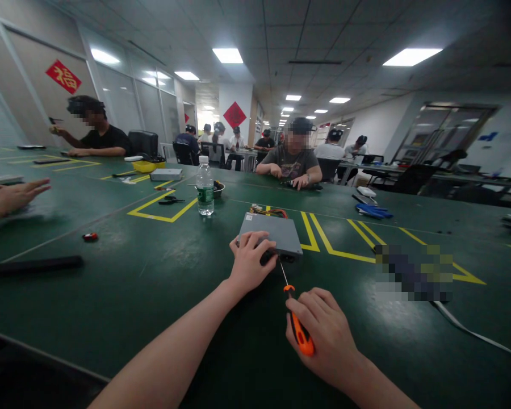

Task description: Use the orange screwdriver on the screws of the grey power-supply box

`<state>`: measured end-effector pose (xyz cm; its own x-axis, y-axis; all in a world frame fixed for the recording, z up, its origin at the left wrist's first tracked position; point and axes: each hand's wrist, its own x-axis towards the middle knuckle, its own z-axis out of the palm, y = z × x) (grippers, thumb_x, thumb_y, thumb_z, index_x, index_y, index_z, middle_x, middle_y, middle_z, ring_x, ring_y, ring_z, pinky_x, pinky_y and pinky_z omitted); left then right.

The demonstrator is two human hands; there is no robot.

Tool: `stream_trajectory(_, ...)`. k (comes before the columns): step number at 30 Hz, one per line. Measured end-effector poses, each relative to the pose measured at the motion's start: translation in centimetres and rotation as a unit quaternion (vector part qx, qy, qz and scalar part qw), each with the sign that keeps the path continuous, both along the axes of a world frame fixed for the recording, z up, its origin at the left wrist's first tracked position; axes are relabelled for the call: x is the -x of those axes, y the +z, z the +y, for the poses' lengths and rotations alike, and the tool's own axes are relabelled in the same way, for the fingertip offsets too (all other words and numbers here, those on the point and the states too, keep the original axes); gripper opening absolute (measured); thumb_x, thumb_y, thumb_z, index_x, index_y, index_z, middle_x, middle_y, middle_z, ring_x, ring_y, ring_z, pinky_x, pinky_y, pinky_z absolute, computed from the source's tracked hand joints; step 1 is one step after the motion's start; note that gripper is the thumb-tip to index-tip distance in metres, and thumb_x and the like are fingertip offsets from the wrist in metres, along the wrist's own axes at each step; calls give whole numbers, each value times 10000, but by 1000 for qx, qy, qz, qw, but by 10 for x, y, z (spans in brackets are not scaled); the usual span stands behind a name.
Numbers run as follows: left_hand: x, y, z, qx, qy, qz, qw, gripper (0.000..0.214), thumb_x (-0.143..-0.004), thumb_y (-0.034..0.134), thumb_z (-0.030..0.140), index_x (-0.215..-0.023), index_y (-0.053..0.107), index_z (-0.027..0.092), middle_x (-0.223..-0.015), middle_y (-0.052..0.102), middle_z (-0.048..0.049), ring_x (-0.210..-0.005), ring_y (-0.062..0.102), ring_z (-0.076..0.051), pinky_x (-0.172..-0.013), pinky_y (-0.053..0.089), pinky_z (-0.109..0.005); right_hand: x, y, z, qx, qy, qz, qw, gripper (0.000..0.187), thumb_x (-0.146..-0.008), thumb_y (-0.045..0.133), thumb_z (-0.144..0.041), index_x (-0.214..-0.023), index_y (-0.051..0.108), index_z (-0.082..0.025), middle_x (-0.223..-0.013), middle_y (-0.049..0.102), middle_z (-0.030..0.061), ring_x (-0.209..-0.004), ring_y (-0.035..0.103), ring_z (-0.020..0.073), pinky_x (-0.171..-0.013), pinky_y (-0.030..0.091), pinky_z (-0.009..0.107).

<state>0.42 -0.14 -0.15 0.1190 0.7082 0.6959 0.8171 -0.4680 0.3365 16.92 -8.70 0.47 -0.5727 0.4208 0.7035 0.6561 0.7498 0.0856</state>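
A grey metal computer power supply (276,232) lies flat on the green table, its bundle of coloured cables (270,211) at the far side. My left hand (253,258) grips its near left corner, fingers over the top and thumb at the near face. In my right hand (323,324) is a screwdriver (300,329) with an orange and black handle, fingers wrapped round it. The thin shaft points up and away, and its tip is at the near face of the power supply. Whether the tip sits in a screw is too small to tell.
A water bottle (205,187) stands beyond the power supply, beside a metal bowl (218,189). Blue gloves (373,211) lie to the right, a black bar (34,265) to the left. Another person's hand (17,199) reaches in at left; a co-worker (296,156) sits opposite.
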Motion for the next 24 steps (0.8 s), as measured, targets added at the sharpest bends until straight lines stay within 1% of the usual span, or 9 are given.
stream_trajectory(3, 0, 1, -1, 0, -4, 0, 1000, 208, -742, 594, 294, -949, 572, 299, -1175, 531, 12, -1102, 393, -229, -880, 259, -438, 3, 1, -2, -2, 11, 6, 1000, 212, -754, 489, -232, -938, 559, -153, -738, 551, 48, -682, 509, 165, -699, 406, 359)
stream_trajectory(6, 0, 3, -2, 1, -6, 1, 1000, 208, -746, 589, 295, -953, 572, 295, -1162, 534, 5, -1096, 395, -230, -880, 262, -436, 4, 6, -4, -20, 14, 3, 1000, 284, -762, 503, -329, -974, 544, -144, -743, 559, 51, -682, 517, 170, -697, 411, 358)
stream_trajectory(10, 1, 4, -3, 2, -7, 3, 1000, 218, -744, 589, 287, -961, 570, 293, -1152, 535, 1, -1094, 397, -229, -887, 259, -437, 1, 9, -4, -12, 11, 24, 1000, 264, -772, 464, -248, -1009, 499, -137, -755, 575, 37, -653, 525, 145, -697, 419, 335)
stream_trajectory(13, 2, 3, -3, 5, -11, 3, 1000, 221, -744, 590, 290, -963, 567, 293, -1158, 529, 1, -1096, 398, -228, -885, 261, -437, 0, 8, -4, -8, 22, 44, 999, 190, -751, 457, -188, -931, 504, -148, -730, 543, 30, -643, 500, 142, -669, 417, 330)
stream_trajectory(16, 2, 3, -4, 5, -10, 5, 1000, 220, -745, 588, 289, -964, 565, 293, -1165, 526, -2, -1092, 400, -228, -883, 262, -440, 3, 9, -5, -6, 18, 38, 999, 147, -740, 452, -140, -844, 550, -175, -690, 490, 20, -647, 459, 143, -638, 397, 314)
stream_trajectory(19, 2, 4, -4, 3, -7, 6, 1000, 217, -750, 585, 290, -966, 566, 293, -1161, 527, -4, -1093, 397, -226, -887, 259, -440, 6, 12, -7, -2, 14, 38, 999, 106, -751, 474, -199, -778, 574, -183, -675, 473, 20, -648, 443, 143, -630, 387, 305)
stream_trajectory(21, 2, 3, -4, 3, -6, 5, 1000, 216, -753, 582, 294, -968, 565, 294, -1157, 528, -2, -1093, 395, -222, -892, 256, -438, 6, 14, -7, -13, 14, 33, 999, 133, -767, 482, -259, -806, 580, -177, -678, 491, 25, -649, 453, 147, -631, 386, 307)
stream_trajectory(24, 1, 3, -4, 5, -7, 6, 1000, 219, -755, 577, 305, -973, 563, 295, -1154, 529, 1, -1087, 395, -219, -894, 255, -434, 3, 13, -6, -20, 5, 31, 999, 215, -798, 465, -261, -958, 545, -142, -708, 546, 34, -639, 491, 145, -665, 396, 323)
